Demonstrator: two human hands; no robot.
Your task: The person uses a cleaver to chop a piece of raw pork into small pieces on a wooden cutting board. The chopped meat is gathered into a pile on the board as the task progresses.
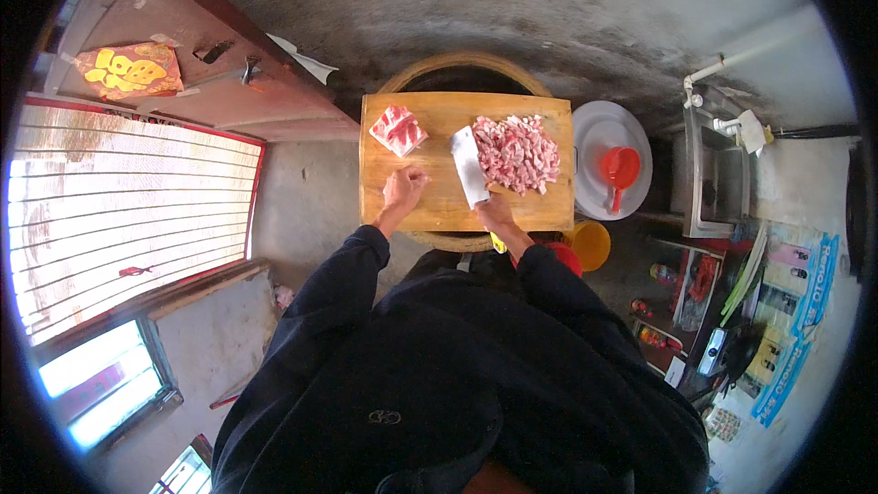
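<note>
A wooden cutting board [439, 209] lies before me. My right hand [495, 211] grips the handle of a cleaver [468, 166], whose broad blade rests flat-looking along the left edge of a heap of diced raw meat [518, 154]. On the board's left half is a larger uncut slab of raw meat [398, 130], pink with white fat. Just below that slab, apart from it, my left hand [406, 186] hovers over or rests on the wood with fingers curled; whether something small sits between the fingertips is too fine to see.
A round woven rim [466, 63] shows under the board. Right of it stands a pale basin [590, 127] holding a red ladle [621, 166]. Yellow [590, 247] and red [566, 259] buckets are below. A metal sink [717, 171] is farther right; a wall [480, 7] rises behind.
</note>
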